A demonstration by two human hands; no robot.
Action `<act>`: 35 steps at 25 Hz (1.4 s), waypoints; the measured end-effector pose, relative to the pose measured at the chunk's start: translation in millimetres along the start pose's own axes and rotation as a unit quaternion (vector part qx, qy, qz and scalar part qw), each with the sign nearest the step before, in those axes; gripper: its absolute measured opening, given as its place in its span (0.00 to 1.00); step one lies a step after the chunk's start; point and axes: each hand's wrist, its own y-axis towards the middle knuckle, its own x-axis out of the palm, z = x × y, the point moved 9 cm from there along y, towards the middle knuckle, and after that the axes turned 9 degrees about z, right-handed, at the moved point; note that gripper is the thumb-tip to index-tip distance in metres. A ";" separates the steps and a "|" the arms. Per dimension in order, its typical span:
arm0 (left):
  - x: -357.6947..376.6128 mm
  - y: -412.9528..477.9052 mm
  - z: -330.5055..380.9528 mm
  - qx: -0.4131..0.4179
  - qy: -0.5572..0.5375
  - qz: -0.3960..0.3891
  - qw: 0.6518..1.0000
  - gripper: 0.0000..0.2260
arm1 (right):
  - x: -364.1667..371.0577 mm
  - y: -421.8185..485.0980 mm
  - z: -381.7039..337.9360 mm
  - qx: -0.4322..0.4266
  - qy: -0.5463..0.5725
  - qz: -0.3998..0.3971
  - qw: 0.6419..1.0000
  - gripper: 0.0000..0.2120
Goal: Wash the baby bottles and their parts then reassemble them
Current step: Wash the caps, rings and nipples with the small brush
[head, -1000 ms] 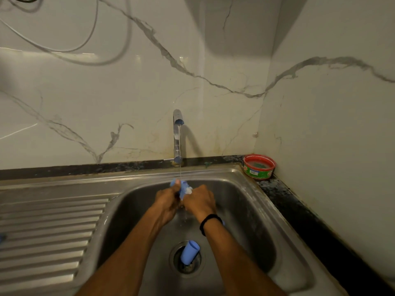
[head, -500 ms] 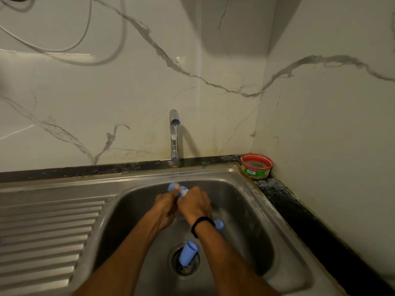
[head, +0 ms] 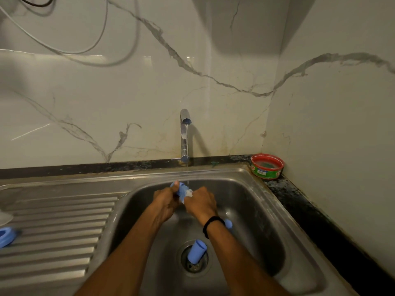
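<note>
Over the steel sink basin (head: 252, 210), my left hand (head: 165, 198) grips a small blue bottle part (head: 181, 190) under a thin stream from the tap (head: 184, 133). My right hand (head: 201, 202) grips a brush whose white bristles (head: 189, 192) press against that part; its blue handle end (head: 228, 223) sticks out behind my right wrist. A blue cap (head: 197, 251) lies tilted on the drain (head: 194, 260). Another blue part (head: 6, 236) rests on the drainboard at the far left edge.
A ribbed steel drainboard (head: 57, 231) lies left of the basin. A red and green tub (head: 267, 166) stands on the dark counter in the back right corner. Marble walls close off the back and right. Cables hang at the upper left.
The view shifted slightly, bringing the blue part on the drainboard into sight. My hands stay under the stream, shifting a little as the brush works on the blue part.
</note>
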 end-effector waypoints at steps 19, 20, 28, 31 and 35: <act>15.9 -6.5 -4.6 0.006 0.029 -0.036 0.999 0.10 | -18.1 -5.9 -3.5 0.000 -0.012 0.029 1.000 0.19; 16.7 -7.5 -4.8 0.005 0.025 -0.038 0.999 0.10 | -19.9 -7.1 -6.0 -0.004 -0.015 0.030 0.999 0.19; 7.1 5.7 -3.7 0.044 0.017 0.023 0.999 0.08 | -17.8 -11.6 -11.6 -0.006 -0.003 0.026 1.000 0.23; 14.3 3.7 -10.1 0.035 0.035 0.009 0.999 0.10 | -23.2 -16.6 -13.2 -0.003 -0.014 0.031 0.999 0.18; 8.4 10.6 -3.4 0.056 0.015 0.044 0.997 0.08 | -24.7 -12.9 -11.1 0.000 -0.010 0.016 1.000 0.21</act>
